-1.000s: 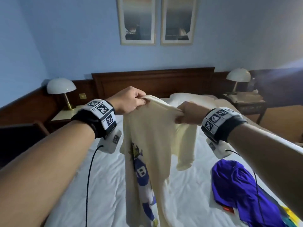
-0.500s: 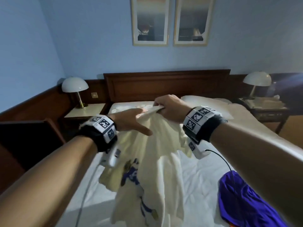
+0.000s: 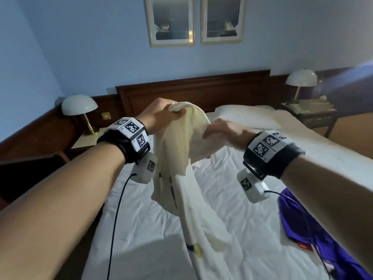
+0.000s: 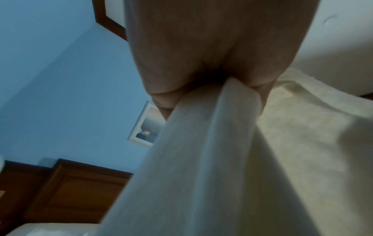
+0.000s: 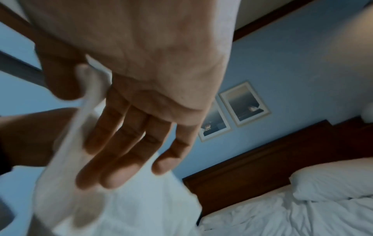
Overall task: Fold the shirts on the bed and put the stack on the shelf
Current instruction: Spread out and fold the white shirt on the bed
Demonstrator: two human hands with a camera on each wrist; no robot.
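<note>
Cream shirt (image 3: 182,150) hangs in the air above the white-sheeted bed (image 3: 141,229), held up over its middle, with its lower part trailing down onto the sheet toward the near edge, where a bit of blue and yellow print shows among the folds. The left hand (image 3: 159,118) holds the highest point of the cloth: its grip is tight, fingers curled round a bunched fold, and the left wrist view shows the fabric squeezed between thumb and fingers (image 4: 203,67) with the cloth (image 4: 232,159) falling away below. The right hand (image 3: 224,131) sits just beside it, a little lower and toward the right side of the bed. In the right wrist view its four fingers (image 5: 121,143) lie nearly straight against the pale fabric (image 5: 125,204), while the thumb presses a strip of the cloth's edge against the side of the hand, so its grip is a light thumb pinch on the shirt and not a fist. The picture there is blurred, so how firm the hold is cannot be told. A purple shirt (image 3: 314,235) lies crumpled on the bed near its right edge, close to the near corner, apart from the cream one. A white pillow (image 3: 246,118) rests at the head of the bed against the dark wooden headboard (image 3: 193,91). Domed lamps stand on the nightstands on either side, the left lamp (image 3: 79,106) and the right lamp (image 3: 300,78), and two framed pictures (image 3: 193,21) hang on the blue wall above.
</note>
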